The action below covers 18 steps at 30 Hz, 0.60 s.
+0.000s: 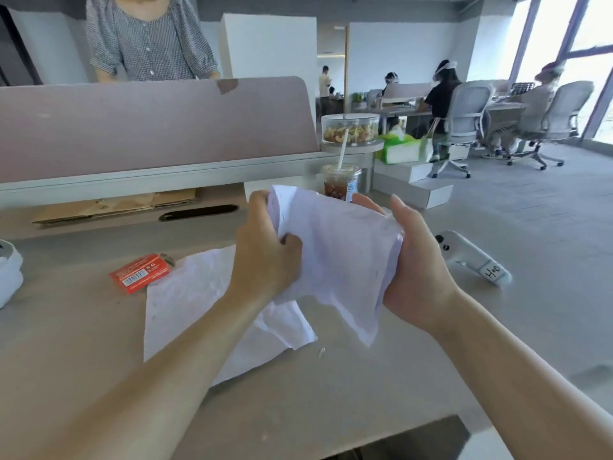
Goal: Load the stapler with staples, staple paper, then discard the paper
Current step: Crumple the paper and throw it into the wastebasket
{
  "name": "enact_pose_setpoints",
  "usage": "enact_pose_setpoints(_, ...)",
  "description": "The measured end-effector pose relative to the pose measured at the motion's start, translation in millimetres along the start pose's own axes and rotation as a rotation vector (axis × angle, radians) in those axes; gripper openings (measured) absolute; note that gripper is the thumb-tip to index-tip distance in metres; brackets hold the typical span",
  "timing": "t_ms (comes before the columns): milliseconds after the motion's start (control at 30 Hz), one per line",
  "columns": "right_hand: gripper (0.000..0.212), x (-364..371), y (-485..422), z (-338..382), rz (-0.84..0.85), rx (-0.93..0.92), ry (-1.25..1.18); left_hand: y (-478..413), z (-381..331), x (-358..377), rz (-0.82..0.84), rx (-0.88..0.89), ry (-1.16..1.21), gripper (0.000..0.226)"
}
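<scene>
Both of my hands hold a bundle of white paper above the desk, and the sheets are bent and creased between them. My left hand grips the left side with thumb and fingers curled into the paper. My right hand cups the right side from behind, its fingers wrapped round the edge. More white paper lies flat on the desk under my left forearm. A red staple box lies to the left of it. No stapler shows in this view.
An iced drink cup with a straw stands just behind the paper. A white controller lies to the right of my right hand. A pink desk divider runs along the back, with a person standing behind it. A white object sits at the far left.
</scene>
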State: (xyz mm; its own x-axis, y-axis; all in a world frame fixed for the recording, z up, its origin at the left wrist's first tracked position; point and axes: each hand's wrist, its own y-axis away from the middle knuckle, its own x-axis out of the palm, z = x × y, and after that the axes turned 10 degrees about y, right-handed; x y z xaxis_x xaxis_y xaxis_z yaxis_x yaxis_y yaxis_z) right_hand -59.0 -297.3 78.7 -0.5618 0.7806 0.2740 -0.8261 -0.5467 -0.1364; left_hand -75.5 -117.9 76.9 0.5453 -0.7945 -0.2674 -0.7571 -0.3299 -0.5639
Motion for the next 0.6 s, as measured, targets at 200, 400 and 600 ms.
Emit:
enact_pose_setpoints(200, 0.053, -23, 53, 19, -0.17, -0.043, 0.087, 40, -55, 62, 0.133, 0.195, 0.034, 0.021)
enact_pose_setpoints(400, 0.04, -58, 138, 44, -0.153, -0.154, 0.212, 77, -103, 122, 0.278, 0.344, 0.175, 0.02)
enact_pose_setpoints(600, 0.044, -114, 212, 52, -0.379, -0.03, 0.413, 112, -141, 169, 0.383, 0.342, 0.402, 0.036)
